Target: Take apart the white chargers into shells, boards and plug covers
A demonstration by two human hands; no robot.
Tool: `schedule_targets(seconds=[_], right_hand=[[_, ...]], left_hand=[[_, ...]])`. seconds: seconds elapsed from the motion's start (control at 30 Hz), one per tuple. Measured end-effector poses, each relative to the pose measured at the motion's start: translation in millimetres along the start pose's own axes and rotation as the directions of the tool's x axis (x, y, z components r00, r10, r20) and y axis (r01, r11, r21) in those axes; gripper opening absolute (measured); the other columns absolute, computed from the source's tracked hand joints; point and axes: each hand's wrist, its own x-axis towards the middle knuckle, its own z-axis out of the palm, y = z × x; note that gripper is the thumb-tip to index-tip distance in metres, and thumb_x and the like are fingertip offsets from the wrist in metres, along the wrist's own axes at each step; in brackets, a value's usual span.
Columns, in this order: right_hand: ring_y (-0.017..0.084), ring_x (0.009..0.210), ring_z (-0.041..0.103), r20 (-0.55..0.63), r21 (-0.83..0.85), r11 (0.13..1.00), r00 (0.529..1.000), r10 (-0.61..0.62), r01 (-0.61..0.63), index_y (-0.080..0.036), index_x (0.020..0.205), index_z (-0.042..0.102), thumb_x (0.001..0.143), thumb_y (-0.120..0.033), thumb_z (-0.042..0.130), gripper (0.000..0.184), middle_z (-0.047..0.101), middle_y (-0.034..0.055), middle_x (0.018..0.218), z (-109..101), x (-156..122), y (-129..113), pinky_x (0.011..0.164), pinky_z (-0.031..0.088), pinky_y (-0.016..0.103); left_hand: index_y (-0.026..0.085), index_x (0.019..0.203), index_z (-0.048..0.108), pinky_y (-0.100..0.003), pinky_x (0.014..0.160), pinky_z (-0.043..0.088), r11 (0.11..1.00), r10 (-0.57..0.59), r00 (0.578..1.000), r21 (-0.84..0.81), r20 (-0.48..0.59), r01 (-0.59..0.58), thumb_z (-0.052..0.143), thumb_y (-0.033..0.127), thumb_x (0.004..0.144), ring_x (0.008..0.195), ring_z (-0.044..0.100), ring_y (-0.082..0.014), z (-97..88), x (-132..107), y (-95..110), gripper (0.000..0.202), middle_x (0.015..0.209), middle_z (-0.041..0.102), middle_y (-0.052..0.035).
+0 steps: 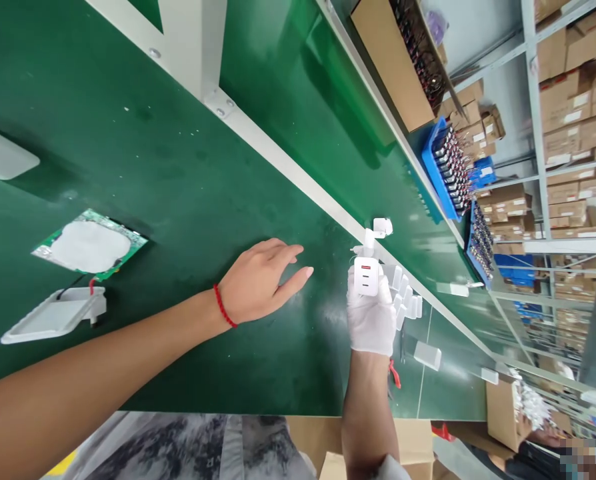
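In the head view my left hand (263,280), bare with a red cord bracelet (224,307), hovers over or rests on the green tabletop (188,180). Its fingers are loosely curved and apart, with nothing in them. My right hand (373,323) wears a white glove and grips a white charger (366,277), whose port face, one red slot and two dark ones, points up toward me. Several white plastic housings (401,293) stand just right of the glove. Other small white pieces (369,241) lie beyond it; their kind is unclear.
At left lie a circuit board with a white pad (91,247) and an open white casing (53,320) wired to it. Red-handled pliers (395,375) sit near my right wrist. A metal rail (298,177) crosses the table. Blue trays (445,167) of parts stand beyond; another person's hand (525,423) is lower right.
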Motion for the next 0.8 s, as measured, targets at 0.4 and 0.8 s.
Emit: schedule_targets(seconds=[0.4,0.8], right_hand=[[0.026,0.124,0.055,-0.119,-0.713,0.692,0.953,-0.280,0.115,-0.017,0.128,0.062,0.088,-0.025,0.053,0.042,0.060,0.0110,0.132,51.6,184.6,12.5,0.110,0.040,0.039],[0.022,0.107,0.064,-0.235,-0.888,0.387,0.968,0.087,-0.250,-0.012,0.128,0.057,0.092,-0.048,0.052,0.051,0.066,0.0134,0.117,-104.0,191.3,-17.8,0.098,0.048,0.041]], left_hand=[[0.010,0.109,0.063,-0.041,0.087,0.055,0.988,0.112,0.988,0.091,0.102,-0.121,0.048,0.029,0.096,0.101,0.062,-0.0254,6.1,-2.1,-9.5,0.027,0.090,0.071,-0.0096],[0.009,0.116,0.060,-0.044,0.091,0.051,0.986,0.090,0.979,0.126,0.183,-0.114,0.048,0.027,0.096,0.105,0.057,-0.0271,9.7,-1.5,-9.3,0.030,0.097,0.068,-0.0102]])
